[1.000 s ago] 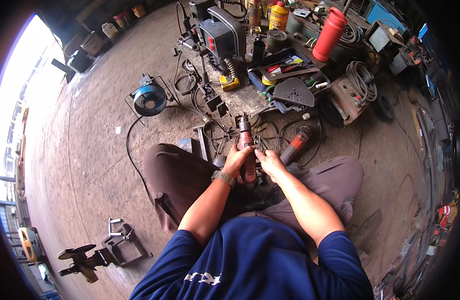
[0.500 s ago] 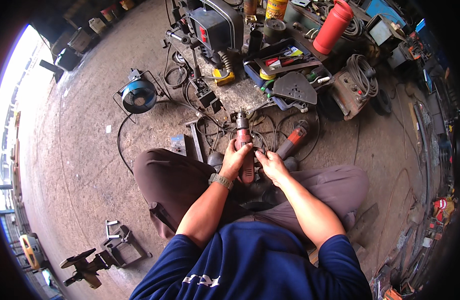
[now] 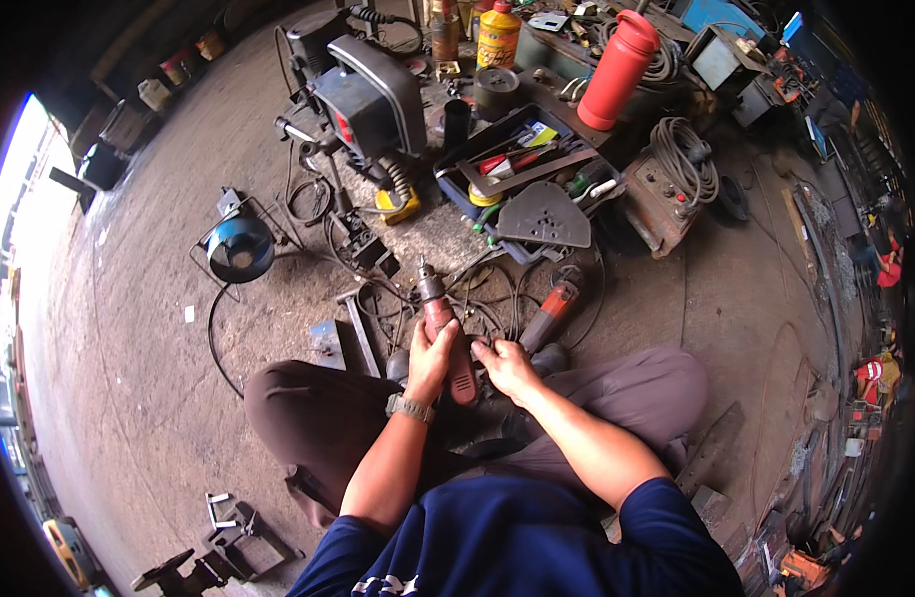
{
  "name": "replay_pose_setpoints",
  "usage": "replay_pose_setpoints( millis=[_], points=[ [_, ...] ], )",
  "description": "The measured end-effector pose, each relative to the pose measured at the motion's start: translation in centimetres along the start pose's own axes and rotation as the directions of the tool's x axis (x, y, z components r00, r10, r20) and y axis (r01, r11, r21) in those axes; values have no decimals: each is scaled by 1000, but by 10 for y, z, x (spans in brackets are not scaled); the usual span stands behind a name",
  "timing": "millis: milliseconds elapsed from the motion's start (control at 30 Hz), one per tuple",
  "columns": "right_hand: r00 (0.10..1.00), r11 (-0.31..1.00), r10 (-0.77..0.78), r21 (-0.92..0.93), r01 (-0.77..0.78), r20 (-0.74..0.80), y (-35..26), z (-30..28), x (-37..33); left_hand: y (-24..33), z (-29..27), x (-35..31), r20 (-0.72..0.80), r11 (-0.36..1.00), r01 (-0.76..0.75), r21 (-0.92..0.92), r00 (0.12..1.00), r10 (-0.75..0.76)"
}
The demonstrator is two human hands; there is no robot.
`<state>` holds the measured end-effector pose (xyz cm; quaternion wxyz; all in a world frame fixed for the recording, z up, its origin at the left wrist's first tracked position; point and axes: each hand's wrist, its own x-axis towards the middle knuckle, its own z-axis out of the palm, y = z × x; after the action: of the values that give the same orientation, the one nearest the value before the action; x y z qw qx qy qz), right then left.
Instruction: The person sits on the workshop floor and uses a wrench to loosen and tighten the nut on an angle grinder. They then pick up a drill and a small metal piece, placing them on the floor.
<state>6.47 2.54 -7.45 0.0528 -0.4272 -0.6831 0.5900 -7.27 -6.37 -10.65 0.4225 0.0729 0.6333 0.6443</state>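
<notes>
My left hand is closed round the body of a red power drill. The drill points away from me, tilted slightly left, its metal chuck at the far end. Beside its handle, my right hand is closed, thumb and fingers pinched on a small dark thing too hidden to name. An orange angle grinder lies just beyond the right hand. Left of the drill lie a hammer-like tool and a grey-blue metal piece. Dark cables tangle on the floor behind the drill.
Ahead lies a toolbox full of hand tools, with a perforated dark metal plate at its near side. A red bottle, a rusty box with coiled cable and a grey-black machine stand around it. A round blue fan-like device sits left.
The view has shifted, so the whole scene sits further left and the near things lower. My left hand keeps its hold on the drill, and my right hand stays pinched beside it.
</notes>
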Motion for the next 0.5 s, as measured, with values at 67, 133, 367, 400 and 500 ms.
replay_pose_setpoints(
  millis=[67,133,367,400,500],
  points=[
    [1000,999,-26,46,25,11,-4,-4,-1,3,1,0,28,1000,0,-12,1000,0],
    [998,997,-61,53,60,17,10,0,3,5,0,0,49,1000,-5,-9,999,6],
    [998,991,27,128,-34,58,30,2,7,12,5,-8,31,998,46,-37,999,-45],
    [998,986,51,159,-57,40,36,2,8,11,5,-6,42,999,37,-26,998,-36],
    [969,912,246,342,-226,-16,42,-1,10,9,6,-4,50,1000,14,-7,999,-13]
  ],
)
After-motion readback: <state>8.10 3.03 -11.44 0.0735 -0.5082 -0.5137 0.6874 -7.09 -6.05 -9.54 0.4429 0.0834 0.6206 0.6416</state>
